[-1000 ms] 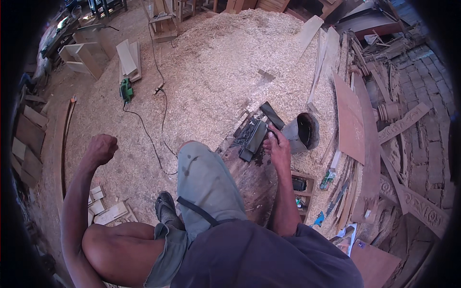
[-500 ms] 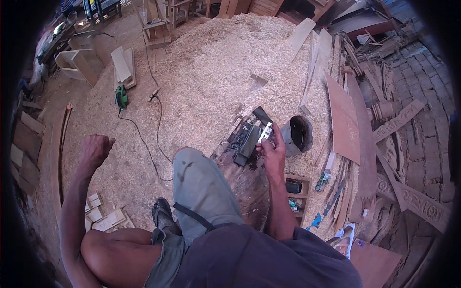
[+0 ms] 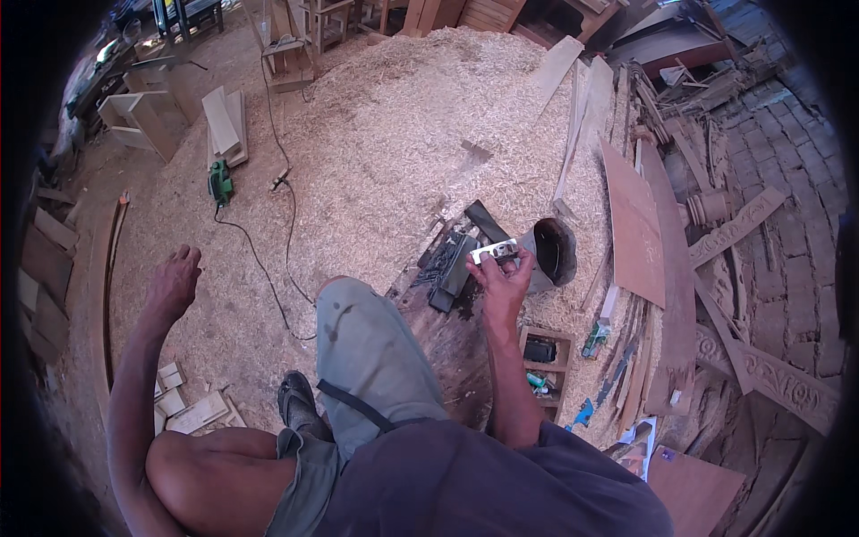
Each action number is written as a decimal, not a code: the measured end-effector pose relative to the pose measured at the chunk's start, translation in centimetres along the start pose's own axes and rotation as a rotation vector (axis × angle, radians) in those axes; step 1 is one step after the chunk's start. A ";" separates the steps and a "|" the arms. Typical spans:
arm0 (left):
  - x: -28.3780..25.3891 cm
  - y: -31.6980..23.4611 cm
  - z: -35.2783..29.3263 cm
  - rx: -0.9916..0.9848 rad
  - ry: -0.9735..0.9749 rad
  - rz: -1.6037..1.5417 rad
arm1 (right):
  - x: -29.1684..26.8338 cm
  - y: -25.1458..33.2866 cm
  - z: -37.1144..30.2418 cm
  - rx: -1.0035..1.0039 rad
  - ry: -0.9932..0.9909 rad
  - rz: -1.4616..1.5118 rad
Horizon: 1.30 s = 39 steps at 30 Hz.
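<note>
My right hand [image 3: 504, 273] pinches a small, shiny, flat metal piece with dark cut-outs [image 3: 492, 251] between thumb and fingers. Beneath and left of it, dark, wet-looking rectangular blocks [image 3: 455, 273], like sharpening stones, rest on a stained wooden board [image 3: 447, 349]. Just right of that hand stands an open grey can [image 3: 540, 259] with a dark inside. Out to the left, above my bent knee, my left hand [image 3: 173, 285] hangs in the air with loosely parted fingers and nothing in it.
A green power planer [image 3: 220, 183] with a black cord lies on the shavings at left, near pale boards [image 3: 224, 125]. A small wooden box [image 3: 548, 371] sits by my right forearm. Planks, a plywood sheet [image 3: 633, 228] and carved wood [image 3: 769, 385] crowd the right side.
The metal piece has turned from steeply slanted to nearly level, and my right hand has shifted slightly left. My left hand has loosened from a fist.
</note>
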State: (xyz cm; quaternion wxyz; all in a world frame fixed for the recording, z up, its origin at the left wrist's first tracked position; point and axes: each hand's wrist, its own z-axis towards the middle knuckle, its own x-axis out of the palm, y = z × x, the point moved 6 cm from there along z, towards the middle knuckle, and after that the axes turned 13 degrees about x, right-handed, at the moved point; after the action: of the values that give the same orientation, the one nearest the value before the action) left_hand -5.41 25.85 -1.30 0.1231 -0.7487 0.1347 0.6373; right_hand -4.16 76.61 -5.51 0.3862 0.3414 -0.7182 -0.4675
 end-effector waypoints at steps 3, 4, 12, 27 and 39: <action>0.3 0.1 0.2 0.009 0.036 0.002 | 0.2 -0.1 -0.1 -0.003 -0.008 0.019; 0.4 0.1 0.2 0.009 0.037 0.001 | 0.2 -0.3 -0.1 -0.002 -0.008 0.018; 0.6 -0.2 0.3 0.023 0.081 -0.049 | 0.2 -1.4 0.3 -0.073 -0.074 -0.111; 0.7 -0.3 0.1 0.055 0.078 -0.068 | -6.3 -6.2 5.3 0.018 -0.234 -0.800; 0.3 0.2 0.2 0.019 0.054 -0.075 | -4.3 -7.6 6.0 -0.019 -0.214 -1.131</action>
State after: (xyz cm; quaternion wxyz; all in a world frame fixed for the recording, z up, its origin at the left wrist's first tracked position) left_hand -5.63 25.71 -1.64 0.1504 -0.7688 0.1159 0.6106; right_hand -6.46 80.21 -15.20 0.0042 0.6195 -0.4548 -0.6397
